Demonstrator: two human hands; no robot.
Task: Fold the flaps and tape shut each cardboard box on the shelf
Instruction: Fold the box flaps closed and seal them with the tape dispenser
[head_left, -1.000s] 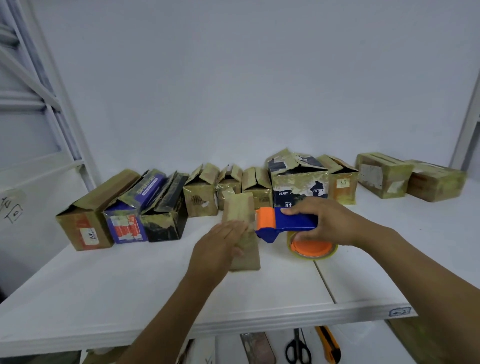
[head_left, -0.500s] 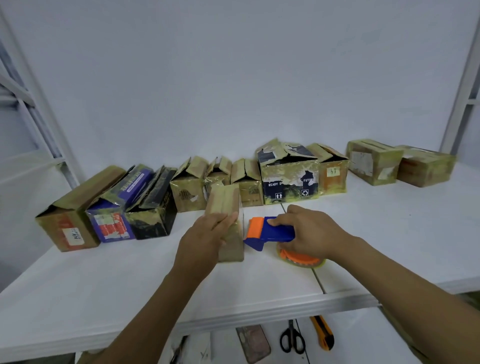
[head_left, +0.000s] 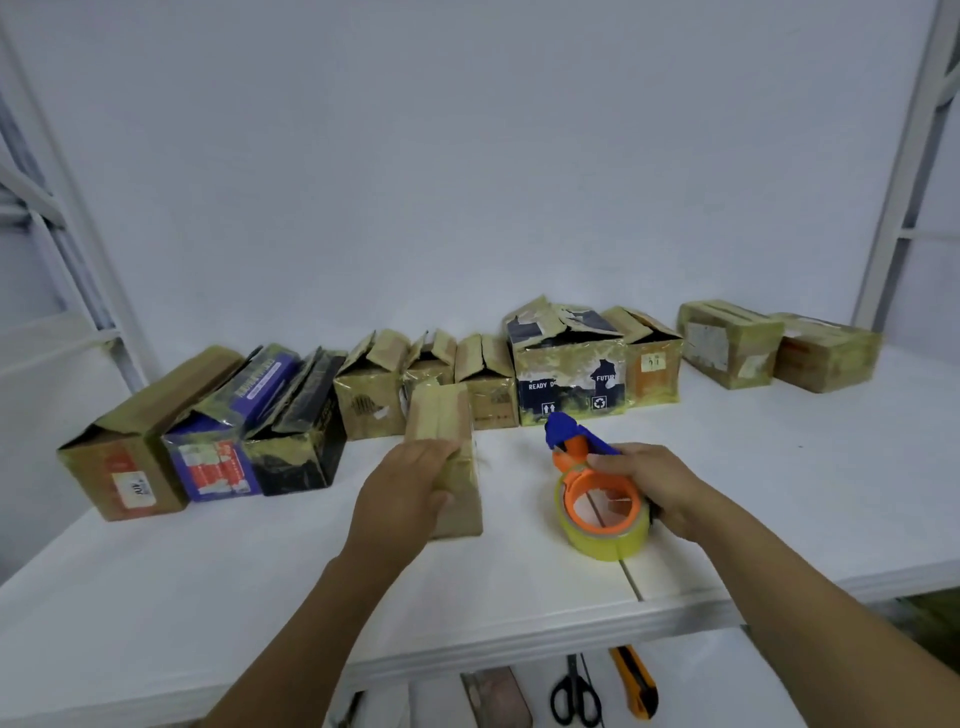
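Small box (head_left: 445, 413) is set alone on the white shelf (head_left: 234, 582), ahead of the back row, top flaps folded flat. It is gripped by the left hand (head_left: 400, 488): fingers laid over the near top edge, thumb on the near face.

Tape dispenser (head_left: 574, 441) is held by the right hand (head_left: 657, 483), fingers wrapped round the handle, blue nose tilted up and away. Yellow tape roll (head_left: 605, 538) is seen low over the shelf seam (head_left: 631, 577); contact with the shelf cannot be told. Dispenser and small box are kept apart, with bare shelf between them.

Row of boxes (head_left: 363, 400) is lined up along the back wall, most with flaps raised; the printed box (head_left: 571, 379) is the tallest. Two taped boxes (head_left: 732, 338) are placed at the far right, apart from the row.

Bare shelf is left between small box and front edge, and right of the dispenser. Scissors (head_left: 574, 693) and a knife (head_left: 636, 686) are seen below the front edge.
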